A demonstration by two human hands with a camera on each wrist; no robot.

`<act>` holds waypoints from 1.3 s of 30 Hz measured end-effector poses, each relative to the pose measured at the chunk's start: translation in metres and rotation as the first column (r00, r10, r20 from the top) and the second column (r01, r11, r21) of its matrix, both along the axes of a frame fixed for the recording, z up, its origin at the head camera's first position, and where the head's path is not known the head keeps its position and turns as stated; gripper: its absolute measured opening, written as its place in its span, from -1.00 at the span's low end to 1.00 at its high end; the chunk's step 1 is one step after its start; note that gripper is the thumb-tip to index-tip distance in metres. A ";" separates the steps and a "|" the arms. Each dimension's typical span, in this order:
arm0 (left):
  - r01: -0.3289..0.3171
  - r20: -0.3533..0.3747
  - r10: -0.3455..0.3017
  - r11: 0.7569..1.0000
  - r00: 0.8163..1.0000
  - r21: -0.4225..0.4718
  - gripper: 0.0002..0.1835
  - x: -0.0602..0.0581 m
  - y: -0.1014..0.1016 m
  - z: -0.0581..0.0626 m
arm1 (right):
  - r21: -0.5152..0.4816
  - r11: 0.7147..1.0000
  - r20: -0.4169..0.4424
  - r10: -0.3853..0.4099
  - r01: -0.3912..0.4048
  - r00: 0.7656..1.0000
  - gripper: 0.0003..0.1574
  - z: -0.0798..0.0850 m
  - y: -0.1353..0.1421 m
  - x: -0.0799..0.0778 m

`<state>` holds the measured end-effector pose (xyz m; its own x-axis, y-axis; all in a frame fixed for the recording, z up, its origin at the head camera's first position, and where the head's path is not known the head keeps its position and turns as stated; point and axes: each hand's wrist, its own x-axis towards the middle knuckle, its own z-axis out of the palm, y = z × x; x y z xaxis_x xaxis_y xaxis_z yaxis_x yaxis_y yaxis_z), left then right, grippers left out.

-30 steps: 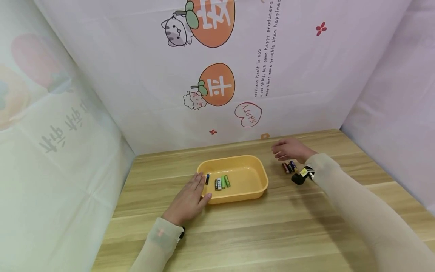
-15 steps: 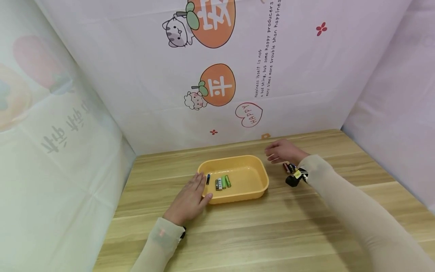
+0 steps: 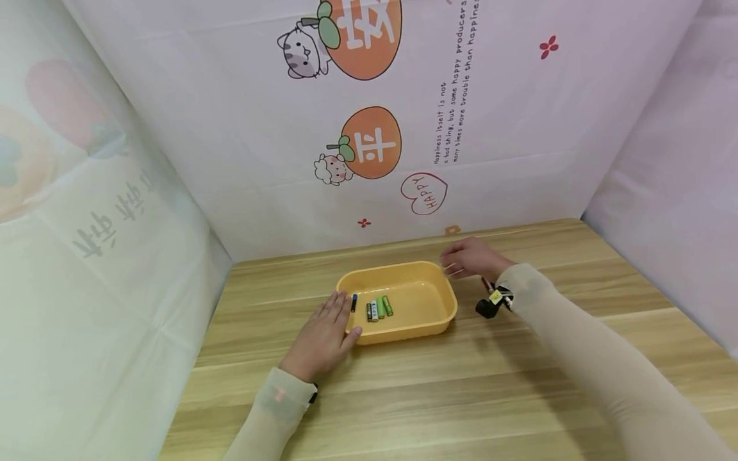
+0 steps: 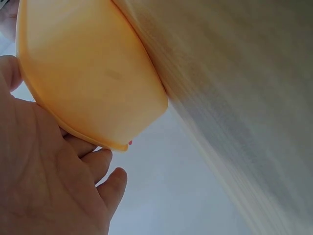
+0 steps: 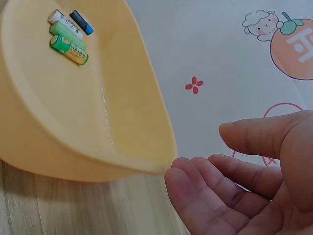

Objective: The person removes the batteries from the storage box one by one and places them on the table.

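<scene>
A yellow plastic tray (image 3: pixel 423 330) stands on the wooden table. My left hand (image 3: pixel 323 336) rests on its left end, fingers laid straight over the rim and thumb at the front corner. In the left wrist view, the fingertips (image 4: pixel 115 183) show past the rim. Several batteries lie inside the tray: a blue-and-black battery (image 3: pixel 354 303) apart on the left, and a row with a white battery (image 5: pixel 63 22) and a green-and-yellow battery (image 5: pixel 69 49). My right hand (image 3: pixel 473 257) holds nothing, its fingers loosely bent and fingertips right at the tray's back right corner.
Right of the tray, a dark red battery (image 3: pixel 486 283) shows partly under the right wrist, which hides others beside it. A black wrist camera (image 3: pixel 489 308) hangs there. A printed white sheet (image 3: pixel 496 160) forms the back wall, with more sheeting at both sides.
My right hand has moved left from above the loose batteries to the tray's back right corner. The left hand and the batteries in the tray stay put.
</scene>
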<state>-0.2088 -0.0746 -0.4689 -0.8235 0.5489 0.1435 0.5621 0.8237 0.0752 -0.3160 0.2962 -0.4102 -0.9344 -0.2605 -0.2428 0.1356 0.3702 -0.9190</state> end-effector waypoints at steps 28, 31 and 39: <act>-0.013 0.015 0.014 1.000 1.000 -0.028 -0.20 0.000 -0.001 -0.003 | -0.025 0.999 0.036 0.044 -0.043 0.998 -0.49 -0.008 -0.037 0.002; -0.019 0.021 0.020 0.999 1.000 -0.030 -0.19 -0.001 -0.001 -0.003 | -0.027 0.999 0.038 0.045 -0.044 0.998 -0.48 -0.008 -0.041 0.003; -0.023 0.022 0.023 1.000 0.999 -0.014 -0.25 -0.001 -0.001 -0.003 | -0.026 0.998 0.049 0.057 -0.056 0.997 -0.47 -0.012 -0.054 0.003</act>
